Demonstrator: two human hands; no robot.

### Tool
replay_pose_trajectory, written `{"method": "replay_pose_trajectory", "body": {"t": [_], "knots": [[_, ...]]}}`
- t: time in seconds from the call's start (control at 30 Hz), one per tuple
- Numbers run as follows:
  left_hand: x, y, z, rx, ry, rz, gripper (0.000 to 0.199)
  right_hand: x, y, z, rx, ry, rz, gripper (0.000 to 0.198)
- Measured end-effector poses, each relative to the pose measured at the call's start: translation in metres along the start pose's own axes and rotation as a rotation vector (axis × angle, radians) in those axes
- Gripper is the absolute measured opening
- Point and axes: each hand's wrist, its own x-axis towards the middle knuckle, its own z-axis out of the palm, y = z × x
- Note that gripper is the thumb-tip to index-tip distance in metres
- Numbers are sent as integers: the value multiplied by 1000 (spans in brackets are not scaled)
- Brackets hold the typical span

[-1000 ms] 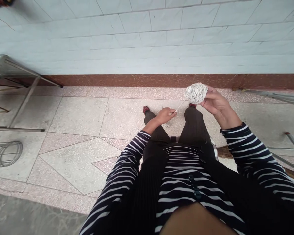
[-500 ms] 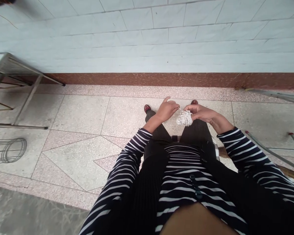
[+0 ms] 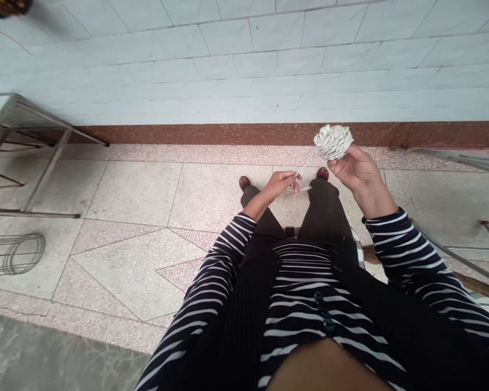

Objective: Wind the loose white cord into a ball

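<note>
A white bundle of wound cord, rounded and layered like a rose, is gripped from below by my right hand, thumb and fingers closed on its base. Lower and to the left, my left hand pinches a thin, pale strand of cord between its fingertips. The loose strand trails to the right from those fingers, over the gap between my knees. Whether it runs all the way up to the bundle is too faint to tell.
A metal-legged table stands at the left, with a wire rack lying below it. A white tiled wall runs along the front. On the right are metal tube legs and a wooden piece.
My right hand has lifted the cord bundle up and to the right, away from my left hand. The left hand stays near its place, with a strand now showing at its fingers.
</note>
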Motion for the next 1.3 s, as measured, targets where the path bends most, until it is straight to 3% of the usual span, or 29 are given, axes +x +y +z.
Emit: {"method": "replay_pose_trajectory", "body": {"t": [0.1,0.33,0.47,0.57,0.73,0.87,0.93,1.0,1.07,1.2,1.3], "knots": [[-6,-7,-11,43,19,-34,20,-8,-22,2,-26,-15,-47,45],[-2,-20,-18,411,78,27,19,-24,-57,21,-21,14,-105,49],[14,0,-2,387,110,214,49,-30,-48,32,4,-108,-53,52],[19,21,17,336,117,275,41,-30,-41,37,-51,-136,-23,48],[0,27,35,165,-116,197,40,-7,-40,19,-192,3,-221,43],[-24,23,24,308,-105,104,36,19,-26,-13,-396,253,-431,39],[-32,31,13,394,-105,111,36,24,-10,-22,-581,375,-468,37],[-35,45,1,451,-66,158,36,20,9,-25,-711,359,-382,34],[-32,60,-11,499,4,200,36,9,26,-22,-674,190,-162,32],[-14,74,-28,611,70,249,36,-18,40,-15,-277,-136,261,43],[1,65,-24,627,50,293,37,-33,32,-12,-46,-278,346,52]]}}
